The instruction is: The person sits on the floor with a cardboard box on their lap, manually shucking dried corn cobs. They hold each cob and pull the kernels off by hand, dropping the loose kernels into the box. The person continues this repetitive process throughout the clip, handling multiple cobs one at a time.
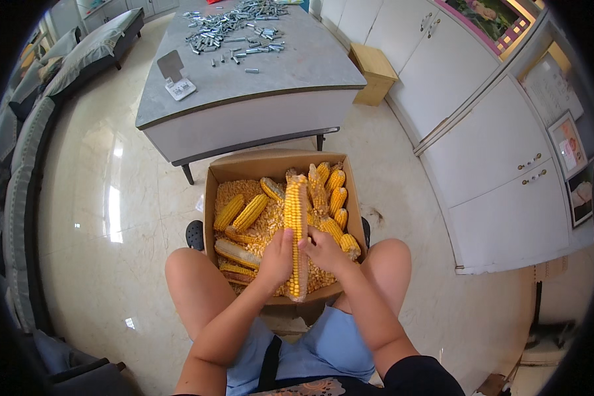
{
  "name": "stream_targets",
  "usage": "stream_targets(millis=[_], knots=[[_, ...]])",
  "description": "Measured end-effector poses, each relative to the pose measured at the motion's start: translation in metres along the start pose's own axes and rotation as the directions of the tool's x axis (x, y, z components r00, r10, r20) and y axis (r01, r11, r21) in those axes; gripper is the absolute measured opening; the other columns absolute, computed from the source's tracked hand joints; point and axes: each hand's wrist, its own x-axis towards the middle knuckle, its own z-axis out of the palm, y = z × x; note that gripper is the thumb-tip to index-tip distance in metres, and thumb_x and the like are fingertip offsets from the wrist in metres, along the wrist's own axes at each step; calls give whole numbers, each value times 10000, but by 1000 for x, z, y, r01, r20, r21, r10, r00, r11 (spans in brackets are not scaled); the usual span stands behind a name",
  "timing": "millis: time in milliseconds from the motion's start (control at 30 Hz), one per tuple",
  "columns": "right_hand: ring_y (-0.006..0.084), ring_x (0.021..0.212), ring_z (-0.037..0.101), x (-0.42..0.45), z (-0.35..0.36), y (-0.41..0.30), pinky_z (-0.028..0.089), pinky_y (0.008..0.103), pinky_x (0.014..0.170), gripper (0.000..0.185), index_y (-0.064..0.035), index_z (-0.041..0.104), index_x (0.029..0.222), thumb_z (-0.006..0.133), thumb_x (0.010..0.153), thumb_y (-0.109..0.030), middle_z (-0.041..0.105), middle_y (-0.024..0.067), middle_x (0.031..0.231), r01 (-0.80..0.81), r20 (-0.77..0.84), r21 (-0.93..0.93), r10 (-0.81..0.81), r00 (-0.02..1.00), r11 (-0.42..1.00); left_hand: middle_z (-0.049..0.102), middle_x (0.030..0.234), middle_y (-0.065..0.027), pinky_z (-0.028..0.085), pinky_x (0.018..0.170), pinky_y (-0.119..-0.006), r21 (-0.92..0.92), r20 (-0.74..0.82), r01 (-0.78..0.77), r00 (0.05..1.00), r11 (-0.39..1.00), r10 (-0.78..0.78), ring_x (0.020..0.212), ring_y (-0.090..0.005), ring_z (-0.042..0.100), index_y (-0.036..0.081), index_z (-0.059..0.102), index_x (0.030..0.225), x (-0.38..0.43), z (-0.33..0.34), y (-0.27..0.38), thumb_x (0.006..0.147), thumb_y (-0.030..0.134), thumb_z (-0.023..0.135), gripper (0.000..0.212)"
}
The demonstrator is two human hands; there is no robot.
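A dried ear of corn (295,213) is held upright in the picture above an open cardboard box (209,198). Its left part bears yellow kernels, while a strip along its right side is bare cob. My left hand (277,255) grips it from the left, thumb on the kernels. From the right, my right hand (326,250) touches the bare strip with its thumb and bent fingers; its fingertips are partly hidden. Loose kernels (265,232) cover the bottom of the box. Whole ears (251,212) lie at the left, and more ears (337,200) are heaped along the right wall.
The box stands on the floor between my knees. Beyond it is a grey-topped table (277,74) with many small metal tubes (213,34) and a white device (179,89). White cabinets (495,198) line the right; a sofa (32,198) runs along the left.
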Motion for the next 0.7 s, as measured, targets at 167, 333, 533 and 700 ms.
stream_targets(millis=[167, 333, 533, 700], knots=[[248, 741, 613, 0, 5, 7, 462, 333, 661, 612, 17, 580, 1003, 533, 786, -554, 624, 160, 811, -101, 20, 15, 101, 995, 995, 532, 784, -252, 402, 629, -445, 154, -70, -113, 990, 982, 125, 739, -410, 524, 14, 442, 868, -3, 5, -6, 930, 366, 320, 378], [223, 706, 599, 4, 2, 13, 453, 334, 633, 561, 22, 577, 1021, 491, 839, -501, 621, 159, 787, -110, 33, 45, 108, 994, 993, 547, 793, -241, 412, 645, -439, -42, -118, -154, 982, 987, 149, 753, -393, 545, -8, 450, 887, -1, 6, -12, 930, 360, 329, 390], [174, 699, 575, 4, 1, 3, 444, 311, 662, 480, 19, 589, 994, 491, 864, -433, 621, 138, 782, -167, 32, 89, 165, 986, 982, 560, 769, -233, 421, 640, -442, 31, -101, -164, 981, 986, 166, 718, -395, 556, -20, 450, 891, -2, 3, -6, 924, 356, 353, 390], [193, 696, 583, 4, 7, 8, 450, 311, 673, 471, 22, 592, 950, 483, 861, -427, 623, 138, 775, -81, -92, 151, 95, 991, 985, 553, 768, -254, 422, 643, -464, 217, -1, -133, 991, 967, 137, 742, -422, 548, -26, 433, 922, -7, 3, -2, 912, 332, 383, 361]])
